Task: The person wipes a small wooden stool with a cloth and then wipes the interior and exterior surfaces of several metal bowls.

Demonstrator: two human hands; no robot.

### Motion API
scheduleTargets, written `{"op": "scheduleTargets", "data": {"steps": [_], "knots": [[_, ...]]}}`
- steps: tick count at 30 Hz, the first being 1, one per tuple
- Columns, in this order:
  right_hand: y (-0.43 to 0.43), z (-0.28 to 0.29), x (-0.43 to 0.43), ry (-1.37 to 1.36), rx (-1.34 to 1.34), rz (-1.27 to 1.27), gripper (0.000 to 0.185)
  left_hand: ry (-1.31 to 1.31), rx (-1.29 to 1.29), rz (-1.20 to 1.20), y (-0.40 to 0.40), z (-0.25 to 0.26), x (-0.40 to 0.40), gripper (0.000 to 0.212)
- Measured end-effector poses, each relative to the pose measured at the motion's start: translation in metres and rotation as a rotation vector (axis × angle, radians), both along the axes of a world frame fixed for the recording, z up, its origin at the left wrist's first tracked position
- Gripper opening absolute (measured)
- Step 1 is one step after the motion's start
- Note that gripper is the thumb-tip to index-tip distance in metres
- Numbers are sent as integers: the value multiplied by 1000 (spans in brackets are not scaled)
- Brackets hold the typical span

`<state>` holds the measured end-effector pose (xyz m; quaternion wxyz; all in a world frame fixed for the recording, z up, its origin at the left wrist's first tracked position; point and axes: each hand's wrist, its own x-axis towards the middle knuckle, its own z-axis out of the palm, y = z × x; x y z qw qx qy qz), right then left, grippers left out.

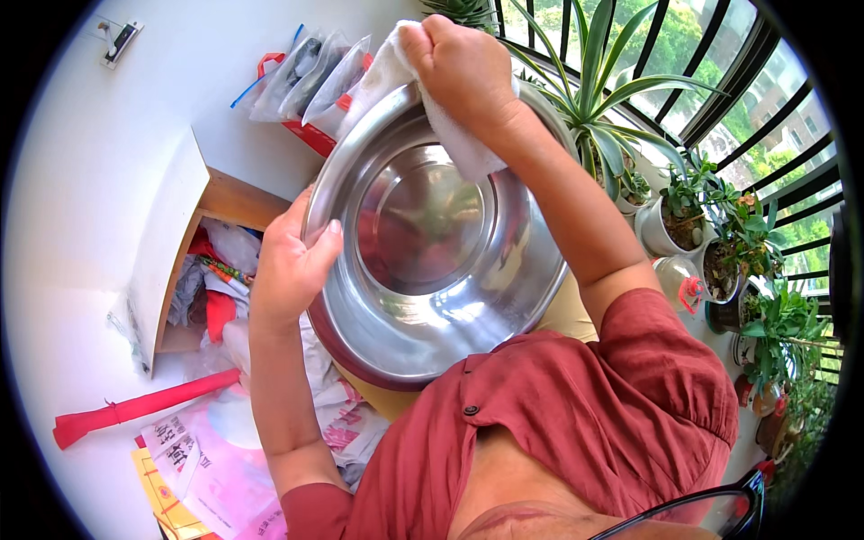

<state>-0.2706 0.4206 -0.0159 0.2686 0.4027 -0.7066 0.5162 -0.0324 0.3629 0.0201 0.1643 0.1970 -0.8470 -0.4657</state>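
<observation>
A large shiny stainless steel basin (pixel 432 337) is tilted before me, its hollow side facing up towards the camera. My left hand (pixel 293 256) grips its rim at the left, the thumb over the inside edge. At the far rim, my right hand (pixel 466 74) is closed on a white cloth (pixel 459 142), which drapes over the rim both inside and outside the basin. The basin's lower side is close to my red shirt (pixel 540 405). Its underside and the fingers of my left hand behind the rim are hidden.
An open wooden cabinet (pixel 223 196) stuffed with bags and cloths stands left. Behind the basin, filled clear zip bags (pixel 310 74) stand in a red container. Potted plants (pixel 682 216) and a plastic bottle (pixel 678 280) line the barred window at right. Printed plastic bags (pixel 216 459) lie lower left.
</observation>
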Motion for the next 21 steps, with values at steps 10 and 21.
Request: {"op": "scheduleTargets", "data": {"steps": [10,21], "knots": [[-6,23,36,38,75,72,36,-52,-82,11,8,8,-8,38],[-9,32,91,215,51,215,33,-94,-140,23,10,12,-18,35]]}}
